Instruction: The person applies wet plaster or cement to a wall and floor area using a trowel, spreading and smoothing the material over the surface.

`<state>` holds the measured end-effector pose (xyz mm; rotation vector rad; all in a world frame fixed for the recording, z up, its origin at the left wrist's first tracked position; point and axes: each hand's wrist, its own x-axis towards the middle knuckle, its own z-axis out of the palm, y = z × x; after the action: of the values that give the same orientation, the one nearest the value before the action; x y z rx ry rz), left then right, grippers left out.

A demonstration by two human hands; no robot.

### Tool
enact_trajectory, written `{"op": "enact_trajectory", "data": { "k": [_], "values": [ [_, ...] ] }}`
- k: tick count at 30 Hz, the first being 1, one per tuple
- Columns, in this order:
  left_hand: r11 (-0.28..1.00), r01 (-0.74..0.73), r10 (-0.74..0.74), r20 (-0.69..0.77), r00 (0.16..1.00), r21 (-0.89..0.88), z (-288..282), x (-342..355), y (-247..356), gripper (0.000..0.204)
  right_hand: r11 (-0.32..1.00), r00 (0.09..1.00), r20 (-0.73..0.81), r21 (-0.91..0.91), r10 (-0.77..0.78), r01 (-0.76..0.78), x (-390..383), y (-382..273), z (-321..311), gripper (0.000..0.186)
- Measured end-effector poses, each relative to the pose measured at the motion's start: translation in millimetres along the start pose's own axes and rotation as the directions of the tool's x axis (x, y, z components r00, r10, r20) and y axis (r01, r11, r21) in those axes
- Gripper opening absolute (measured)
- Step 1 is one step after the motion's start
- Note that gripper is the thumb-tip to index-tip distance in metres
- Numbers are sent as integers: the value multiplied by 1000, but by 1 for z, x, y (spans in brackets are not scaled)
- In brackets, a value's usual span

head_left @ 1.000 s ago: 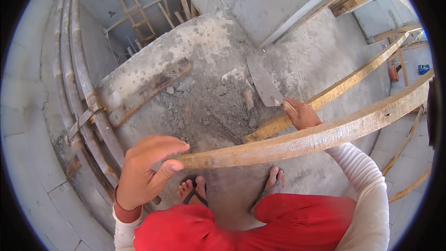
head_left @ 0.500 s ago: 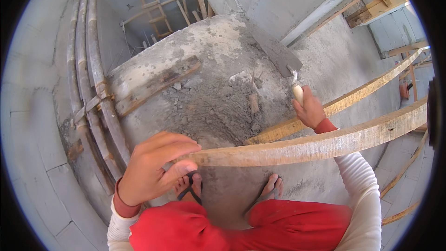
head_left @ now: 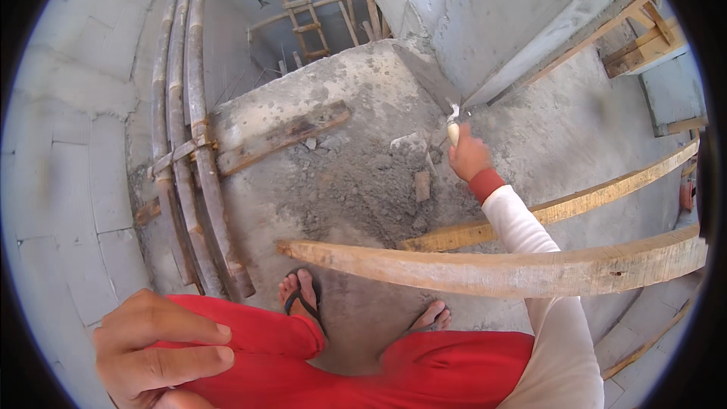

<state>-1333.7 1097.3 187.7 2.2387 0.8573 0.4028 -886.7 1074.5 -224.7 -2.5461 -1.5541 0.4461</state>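
My right hand [head_left: 470, 154] is closed around the pale handle of a trowel [head_left: 430, 78]. Its long grey blade points away toward the foot of the far wall. Below and left of that hand lies a heap of grey mortar [head_left: 356, 185] on the concrete floor. My left hand [head_left: 155, 352] hovers at the lower left beside my red-trousered knee, fingers loosely bent and apart, with nothing in it. A long wooden beam [head_left: 485, 269] crosses in front of my legs, passing over my right forearm in the picture. Neither hand touches it.
A second beam [head_left: 575, 201] slants behind the first. Bamboo poles [head_left: 178, 106], tied together, lean at the left by a block wall [head_left: 68, 189]. A plank [head_left: 284, 136] lies past the mortar, with a small wood piece [head_left: 422, 186] at the heap. A ladder [head_left: 299, 4] stands beyond.
My left hand has come off the near beam's end and drawn back to the lower left. My right hand has reached farther forward with the trowel. The view has shifted.
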Motion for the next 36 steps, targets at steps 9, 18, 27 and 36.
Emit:
{"op": "enact_trajectory", "data": {
  "k": [9,18,27,36],
  "values": [
    [974,-158,121,215,969,164,68,34,-22,44,969,962,-269,246,44,24,-2,-18,-22,46],
    [943,-145,38,336,941,298,66,20,-14,40,941,939,-340,330,47,72,15,-48,-35,48],
    [907,-286,-28,722,692,310,86,-4,-10,36,965,992,-126,260,10,24,19,-25,8,51],
    [919,-325,30,782,622,223,99,2,-2,36,975,994,-32,197,109,-101,17,-33,14,51]
  ]
}}
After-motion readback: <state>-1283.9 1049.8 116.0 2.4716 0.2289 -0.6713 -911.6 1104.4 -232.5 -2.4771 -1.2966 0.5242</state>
